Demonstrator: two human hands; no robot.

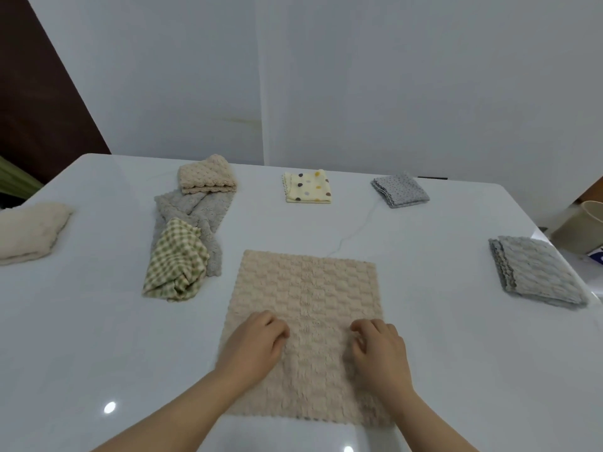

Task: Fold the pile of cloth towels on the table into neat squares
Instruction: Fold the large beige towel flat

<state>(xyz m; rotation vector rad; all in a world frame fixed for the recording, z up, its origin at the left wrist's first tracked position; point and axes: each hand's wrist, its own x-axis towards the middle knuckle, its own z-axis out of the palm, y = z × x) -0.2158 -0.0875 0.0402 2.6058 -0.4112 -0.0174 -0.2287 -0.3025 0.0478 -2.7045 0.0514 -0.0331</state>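
The beige waffle-textured towel (306, 324) lay spread flat and single-layered on the white table (440, 353), directly in front of the person, its near scalloped edge close to the table's near side. The left hand (253, 347) and right hand (380, 350) both rested palm-down on its near half, fingers curled loosely; neither was seen to pinch or hold any cloth. Judged from its plush pile, the towel would be light, soft and limp, offering no stiffness; it would sag if lifted by one point and might drag on the glossy surface. The two near corners appeared the soundest places to take hold for a fold away from the body.

Bare table lay beyond the far edge and to the right. To the left, near the towel's far corner, a crumpled green gingham cloth (177, 262) lay on a grey unfolded towel (195, 207), with a folded beige towel (207, 175) behind. A spotted yellow square (307, 187), a grey dotted square (400, 190) and a grey folded towel (535, 272) sat well apart; a cream cloth (29, 233) lay far left.
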